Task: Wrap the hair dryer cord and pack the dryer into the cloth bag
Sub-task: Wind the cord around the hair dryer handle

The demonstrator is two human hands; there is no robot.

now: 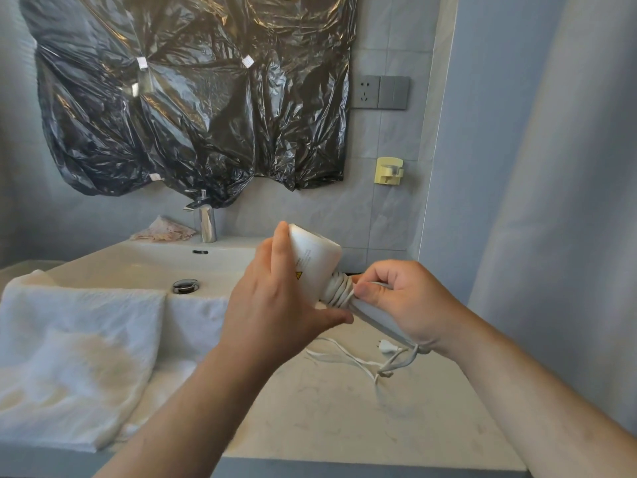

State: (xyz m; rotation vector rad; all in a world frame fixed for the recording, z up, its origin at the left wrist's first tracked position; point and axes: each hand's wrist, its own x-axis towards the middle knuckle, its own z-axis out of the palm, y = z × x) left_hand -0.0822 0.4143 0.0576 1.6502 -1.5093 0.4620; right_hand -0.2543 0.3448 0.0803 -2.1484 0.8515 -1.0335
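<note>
A white hair dryer (315,260) is held in the air above the counter, body to the upper left, handle to the lower right. My left hand (279,305) grips the body, thumb under it. My right hand (400,301) holds the handle and pinches the white cord (339,291), which is wound in several turns round the top of the handle. The loose rest of the cord hangs under my right wrist and trails over the counter to the plug (387,347). No cloth bag is clearly in view.
A white basin (144,267) with a chrome tap (205,222) lies to the left, and a white towel (69,357) is draped over its front edge. A crumpled pinkish cloth (165,231) sits behind the basin. The marble counter (344,419) spreads below my hands. A wall stands at right.
</note>
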